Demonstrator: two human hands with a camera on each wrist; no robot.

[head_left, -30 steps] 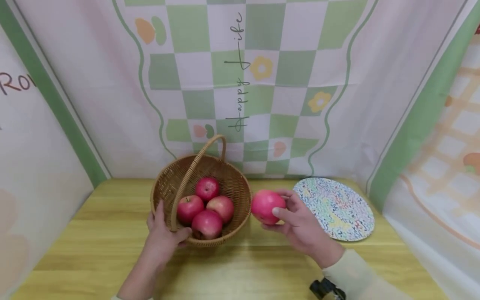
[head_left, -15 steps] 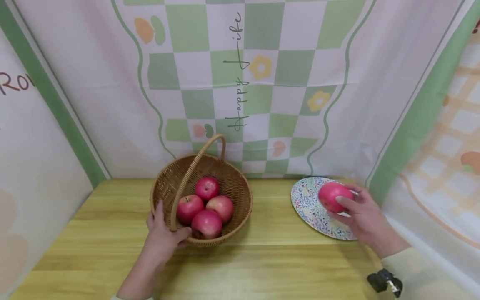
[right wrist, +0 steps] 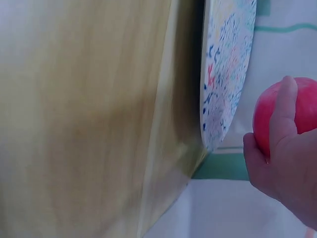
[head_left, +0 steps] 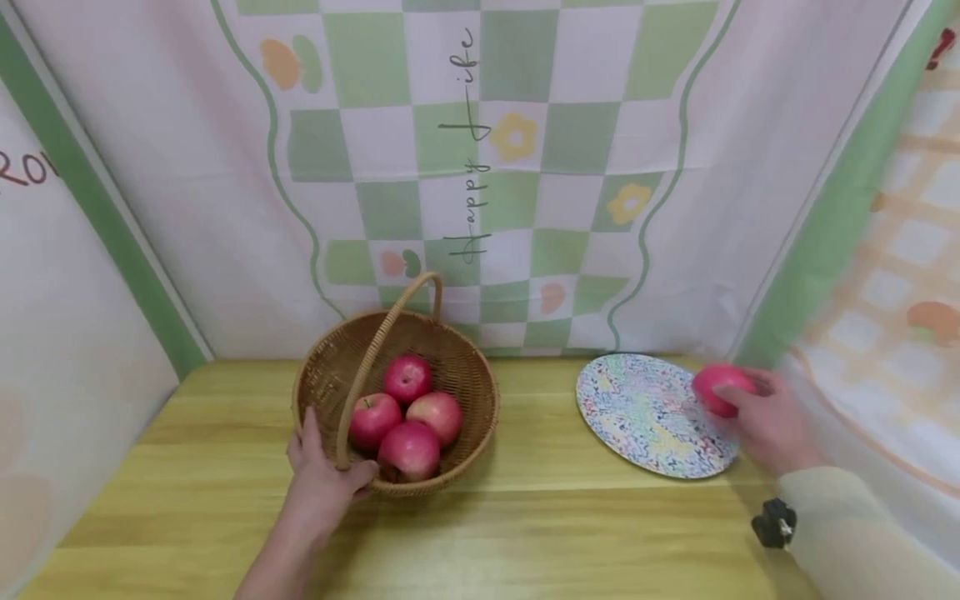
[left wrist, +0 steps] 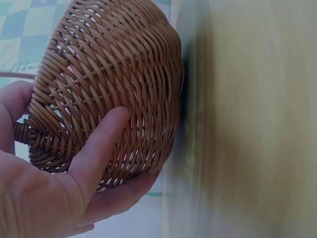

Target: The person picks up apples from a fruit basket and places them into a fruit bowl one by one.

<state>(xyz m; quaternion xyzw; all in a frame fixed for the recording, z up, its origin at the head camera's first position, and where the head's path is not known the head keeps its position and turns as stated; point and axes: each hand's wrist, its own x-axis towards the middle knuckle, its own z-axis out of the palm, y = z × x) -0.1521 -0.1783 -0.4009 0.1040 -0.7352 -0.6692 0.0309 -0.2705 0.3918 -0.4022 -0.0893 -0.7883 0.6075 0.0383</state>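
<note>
Right grip [head_left: 776, 429] clasps a smooth, round apple [head_left: 716, 388] while left grip [head_left: 321, 479] holds the woven wicker basket [head_left: 326, 375].

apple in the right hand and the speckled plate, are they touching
Apart; the right wrist view shows pale cloth in the gap between the apple and the plate.

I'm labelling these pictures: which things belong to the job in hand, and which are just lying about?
In the job: held apple (right hand), basket (left hand), its four apples, probably plate.

Just around: table, printed cloth, black device.
</note>
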